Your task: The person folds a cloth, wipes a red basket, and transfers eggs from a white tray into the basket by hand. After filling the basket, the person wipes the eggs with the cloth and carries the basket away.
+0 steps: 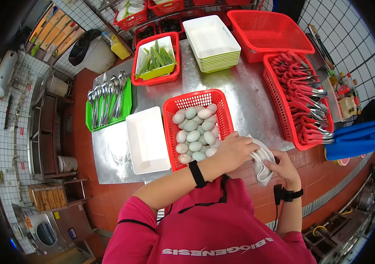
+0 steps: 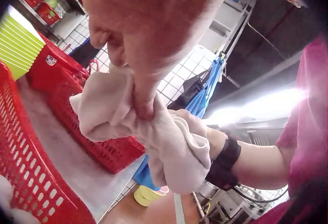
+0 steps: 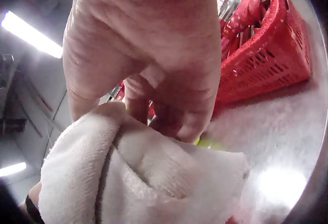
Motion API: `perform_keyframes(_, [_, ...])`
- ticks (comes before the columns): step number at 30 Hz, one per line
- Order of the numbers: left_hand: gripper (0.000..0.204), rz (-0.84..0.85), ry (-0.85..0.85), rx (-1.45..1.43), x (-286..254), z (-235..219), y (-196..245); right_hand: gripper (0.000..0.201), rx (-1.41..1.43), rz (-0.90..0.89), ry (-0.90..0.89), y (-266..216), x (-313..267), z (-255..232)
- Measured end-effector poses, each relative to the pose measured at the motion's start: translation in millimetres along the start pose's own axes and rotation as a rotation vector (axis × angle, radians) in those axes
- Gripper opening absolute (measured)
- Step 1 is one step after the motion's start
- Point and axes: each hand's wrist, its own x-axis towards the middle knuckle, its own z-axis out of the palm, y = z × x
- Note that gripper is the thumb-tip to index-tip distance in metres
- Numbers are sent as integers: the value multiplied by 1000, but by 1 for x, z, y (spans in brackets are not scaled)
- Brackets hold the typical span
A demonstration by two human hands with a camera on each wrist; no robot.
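Observation:
A bunched white cloth (image 1: 262, 163) is held between both hands at the front edge of the metal table, right of the red basket of eggs (image 1: 198, 132). My left hand (image 1: 239, 152) pinches its upper left part; in the left wrist view the thumb of the left hand (image 2: 148, 34) presses into the folds of the cloth (image 2: 169, 152). On the other side, my right hand (image 1: 284, 167) grips the cloth's right side. The right wrist view shows the right hand (image 3: 148, 54) with thumb and fingers on the folded cloth (image 3: 143, 172).
A white tray (image 1: 147, 141) lies left of the eggs, beside a green tray (image 1: 127, 99) of spoons. Behind stand a basket with green vegetables (image 1: 155, 59), stacked white trays (image 1: 211, 37) and a red basket (image 1: 269, 33). Red-handled utensils (image 1: 299, 97) fill a basket at the right.

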Motion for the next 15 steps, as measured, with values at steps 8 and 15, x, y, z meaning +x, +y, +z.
perform_keyframes(8, [58,-76,27,-79,5,-17,-2,30,55,98,-12,3,4,-4])
perform_keyframes(15, [47,397,-18,75,-2,-15,-5,33,150,44,-4,13,7,5])
